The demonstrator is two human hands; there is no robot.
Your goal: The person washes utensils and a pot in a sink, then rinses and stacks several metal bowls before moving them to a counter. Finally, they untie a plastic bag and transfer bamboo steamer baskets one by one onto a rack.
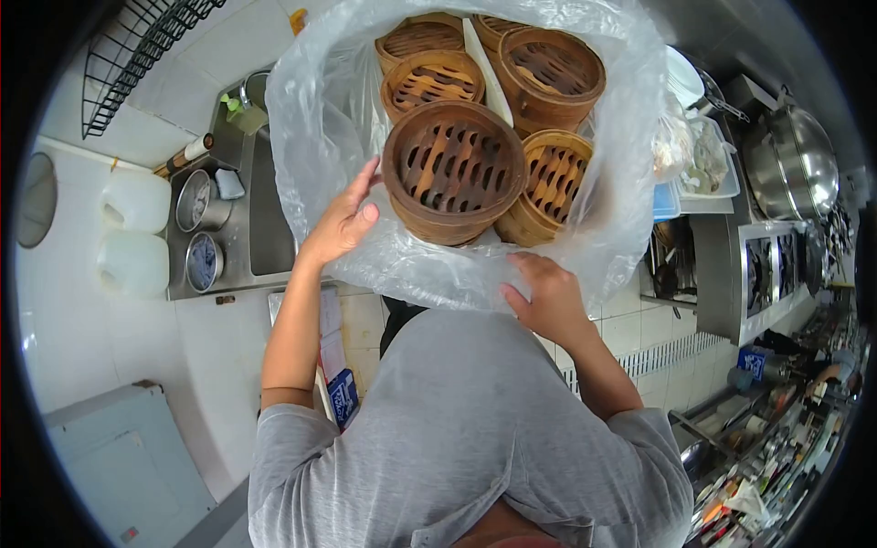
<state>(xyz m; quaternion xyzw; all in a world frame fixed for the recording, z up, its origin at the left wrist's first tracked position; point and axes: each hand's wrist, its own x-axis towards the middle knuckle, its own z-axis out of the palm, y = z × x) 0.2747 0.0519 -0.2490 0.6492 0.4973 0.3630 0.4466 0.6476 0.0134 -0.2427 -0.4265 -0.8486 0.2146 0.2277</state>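
Several round bamboo steamer baskets stand inside a large clear plastic bag (320, 100) spread wide in front of me. The nearest and tallest, a dark steamer basket (454, 164) with a slatted top, overlaps a lighter steamer basket (555, 183) on its right. Beside its left wall is my left hand (343, 222), open, fingers stretched and fingertips right at the wood. My right hand (548, 297) lies at the bag's front edge below the lighter basket, thumb and forefinger apart on the plastic. Further back are a steamer basket (433, 84) and a taller stack (551, 78), with a pale divider (489, 73) between.
On the left, a steel sink (272, 205) has metal pots (203, 203) beside it, near white plastic jugs (134, 203). To the right are a stove (763, 274), a large steel wok or bowl (793, 164) and a white tray (722, 178) with bagged items. A floor drain grate (658, 358) runs behind.
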